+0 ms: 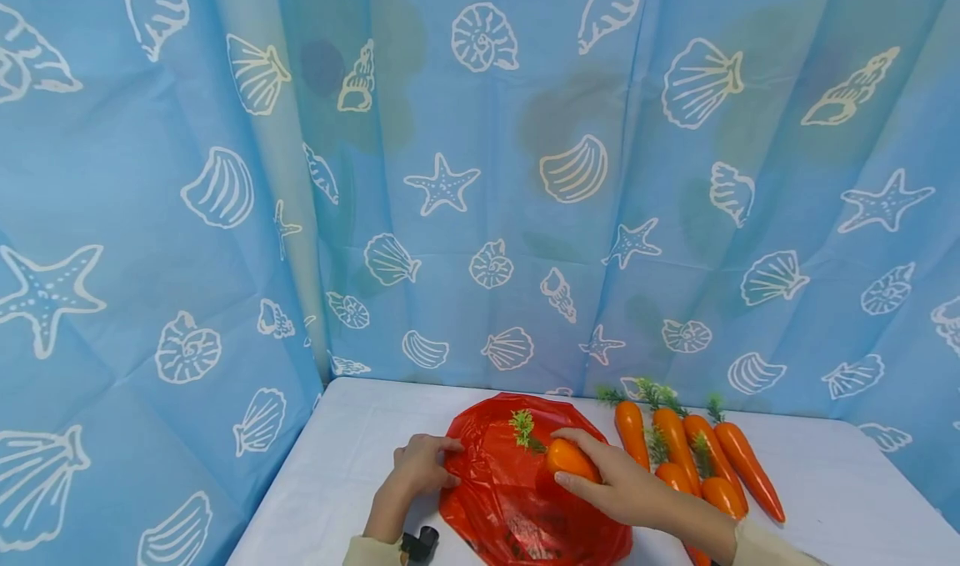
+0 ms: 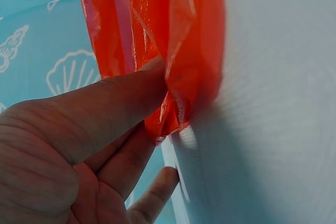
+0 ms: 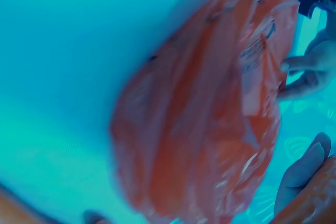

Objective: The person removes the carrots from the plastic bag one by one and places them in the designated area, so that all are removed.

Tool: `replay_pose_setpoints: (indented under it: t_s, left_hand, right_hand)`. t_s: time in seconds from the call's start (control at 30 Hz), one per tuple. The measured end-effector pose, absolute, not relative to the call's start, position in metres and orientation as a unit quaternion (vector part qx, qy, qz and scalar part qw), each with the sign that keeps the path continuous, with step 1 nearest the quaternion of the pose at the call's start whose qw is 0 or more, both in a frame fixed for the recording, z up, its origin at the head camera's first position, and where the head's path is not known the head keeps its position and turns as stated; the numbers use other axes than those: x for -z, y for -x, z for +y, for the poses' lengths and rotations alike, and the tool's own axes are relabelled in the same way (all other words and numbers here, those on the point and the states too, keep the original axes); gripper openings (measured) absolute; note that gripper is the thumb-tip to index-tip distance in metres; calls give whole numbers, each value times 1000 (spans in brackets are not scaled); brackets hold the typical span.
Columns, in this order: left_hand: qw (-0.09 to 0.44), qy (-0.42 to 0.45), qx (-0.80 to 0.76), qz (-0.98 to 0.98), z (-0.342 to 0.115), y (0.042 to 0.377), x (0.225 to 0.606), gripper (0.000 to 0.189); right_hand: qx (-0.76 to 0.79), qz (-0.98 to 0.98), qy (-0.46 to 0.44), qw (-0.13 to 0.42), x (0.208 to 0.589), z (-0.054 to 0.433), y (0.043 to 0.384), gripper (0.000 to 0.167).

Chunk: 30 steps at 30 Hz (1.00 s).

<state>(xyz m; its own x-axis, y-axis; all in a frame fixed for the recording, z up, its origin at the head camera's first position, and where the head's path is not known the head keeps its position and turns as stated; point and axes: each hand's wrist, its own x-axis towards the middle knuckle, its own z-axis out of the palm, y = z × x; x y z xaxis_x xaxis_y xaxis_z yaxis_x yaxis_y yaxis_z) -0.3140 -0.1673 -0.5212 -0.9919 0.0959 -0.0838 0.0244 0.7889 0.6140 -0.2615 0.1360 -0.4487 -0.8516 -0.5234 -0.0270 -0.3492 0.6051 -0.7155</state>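
A red plastic bag (image 1: 517, 512) lies spread on the white table, its mouth facing up. My left hand (image 1: 420, 466) pinches the bag's left edge; in the left wrist view, thumb and fingers hold the gathered red film (image 2: 184, 56). Over the bag's right part, my right hand (image 1: 618, 481) grips an orange carrot (image 1: 572, 459) with a green leafy top pointing left and up. The right wrist view shows part of this carrot (image 3: 317, 198) at the lower right, beside the bag. The carrot's lower end is hidden from the head view.
Several more orange carrots (image 1: 750, 470) with green tops lie in a group right of the bag, partly behind my right forearm. A blue shell-print curtain (image 1: 487, 216) hangs along the back and left of the white table (image 1: 352, 441).
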Motion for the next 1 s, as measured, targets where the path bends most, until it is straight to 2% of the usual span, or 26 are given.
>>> replay_pose_setpoints:
  t_s: [0.37, 0.67, 1.0]
  left_hand:
    - [60, -37, -326, 943, -168, 313, 520, 48]
    - [57, -40, -334, 940, -166, 312, 523, 49]
    - [57, -36, -334, 940, -166, 312, 520, 48]
  right_hand:
    - [352, 916, 161, 109, 463, 190, 254, 62]
    - [300, 947, 93, 67, 467, 222, 256, 68]
    - [278, 957, 29, 70, 471, 252, 256, 76]
